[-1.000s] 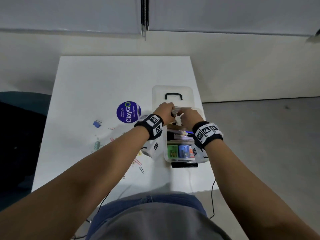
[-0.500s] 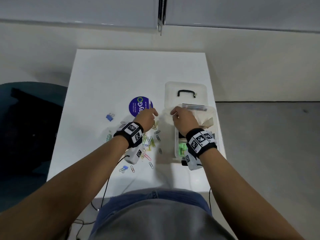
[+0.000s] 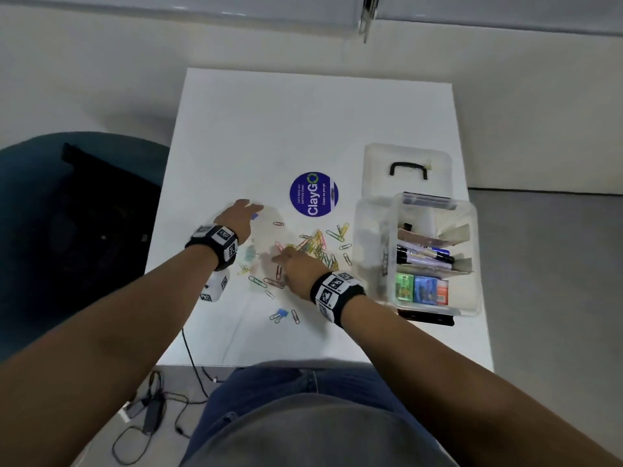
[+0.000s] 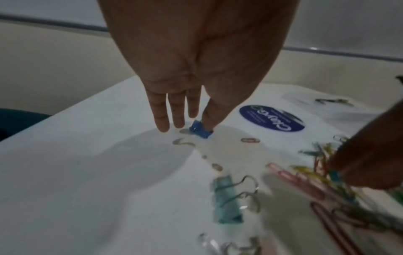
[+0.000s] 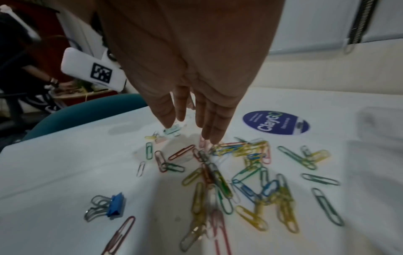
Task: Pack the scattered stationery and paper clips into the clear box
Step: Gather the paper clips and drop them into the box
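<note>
Several coloured paper clips [image 3: 315,246] [image 5: 244,155] lie scattered on the white table [image 3: 303,123]. My right hand [image 3: 283,256] [image 5: 189,131] hovers over their left end, fingers straight, tips touching the pile. Further left, my left hand [image 3: 253,210] [image 4: 185,124] reaches down with straight fingers. Its thumb and forefinger tips touch a small blue binder clip [image 4: 199,132] that rests on the table. A teal binder clip [image 4: 226,198] [image 3: 250,252] lies under the left wrist. Another blue binder clip [image 3: 281,313] [image 5: 115,204] lies nearer me. The clear box [image 3: 472,257] stands at the right, holding markers and small coloured boxes.
The box's lid [image 3: 374,170] with a black handle lies behind the box. A round purple ClayGo sticker [image 3: 313,194] is stuck to the table. A teal chair [image 3: 40,183] stands left of the table, and cables [image 3: 151,409] lie on the floor below.
Both hands have left the clear box and moved left. The left hand went out to the far blue binder clip; the right came down onto the paper clip pile.
</note>
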`<action>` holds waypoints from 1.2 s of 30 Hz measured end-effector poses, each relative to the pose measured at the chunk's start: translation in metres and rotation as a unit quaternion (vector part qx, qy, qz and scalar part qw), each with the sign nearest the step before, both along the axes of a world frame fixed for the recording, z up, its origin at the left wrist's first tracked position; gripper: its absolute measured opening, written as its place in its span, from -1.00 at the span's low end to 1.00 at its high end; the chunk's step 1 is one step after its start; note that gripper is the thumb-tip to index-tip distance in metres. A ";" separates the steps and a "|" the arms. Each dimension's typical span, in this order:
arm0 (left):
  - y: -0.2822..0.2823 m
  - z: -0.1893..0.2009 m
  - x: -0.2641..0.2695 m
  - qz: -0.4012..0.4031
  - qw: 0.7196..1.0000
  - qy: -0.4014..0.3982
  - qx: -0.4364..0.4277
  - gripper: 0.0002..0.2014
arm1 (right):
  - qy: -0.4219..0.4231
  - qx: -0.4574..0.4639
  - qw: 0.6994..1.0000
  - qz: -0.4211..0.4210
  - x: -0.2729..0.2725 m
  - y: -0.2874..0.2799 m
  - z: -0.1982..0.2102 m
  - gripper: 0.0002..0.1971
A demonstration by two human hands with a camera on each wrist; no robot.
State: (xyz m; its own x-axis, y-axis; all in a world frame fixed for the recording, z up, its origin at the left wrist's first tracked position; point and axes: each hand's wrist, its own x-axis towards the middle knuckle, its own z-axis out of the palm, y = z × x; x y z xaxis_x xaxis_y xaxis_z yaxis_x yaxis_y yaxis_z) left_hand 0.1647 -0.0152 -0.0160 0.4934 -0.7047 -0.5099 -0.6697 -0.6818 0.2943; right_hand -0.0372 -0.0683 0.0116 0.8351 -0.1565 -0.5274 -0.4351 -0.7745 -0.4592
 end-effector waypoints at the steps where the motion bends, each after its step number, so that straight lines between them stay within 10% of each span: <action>1: 0.002 -0.001 0.002 -0.010 1.000 -0.007 0.008 -0.43 | -0.005 -0.014 1.000 0.012 0.007 0.006 -0.004 -0.41; 11: 0.029 -0.020 0.005 0.025 0.996 -0.027 -0.081 -0.87 | -0.011 0.029 0.974 -0.223 0.073 0.030 -0.026 -0.66; 16: 0.046 -0.010 0.000 0.060 0.994 -0.016 -0.086 -0.91 | -0.014 0.080 0.967 -0.241 0.079 0.025 -0.029 -0.82; 29: 0.081 -0.023 -0.039 -0.077 0.995 0.064 -0.026 -0.66 | -0.080 0.254 0.835 -0.482 0.021 -0.012 -0.011 -0.90; 36: 0.064 -0.008 -0.047 -0.047 0.997 0.053 -0.034 -0.76 | -0.088 0.255 0.841 -0.469 -0.003 -0.027 0.004 -0.79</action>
State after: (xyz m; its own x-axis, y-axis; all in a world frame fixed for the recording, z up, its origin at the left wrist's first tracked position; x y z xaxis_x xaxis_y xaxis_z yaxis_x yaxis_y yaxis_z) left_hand 0.1176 0.0484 -0.0237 0.3699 -0.7797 -0.5053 -0.6922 -0.5940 0.4099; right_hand -0.0405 -0.0948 0.0160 0.5421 -0.5817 -0.6064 -0.6348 0.1893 -0.7491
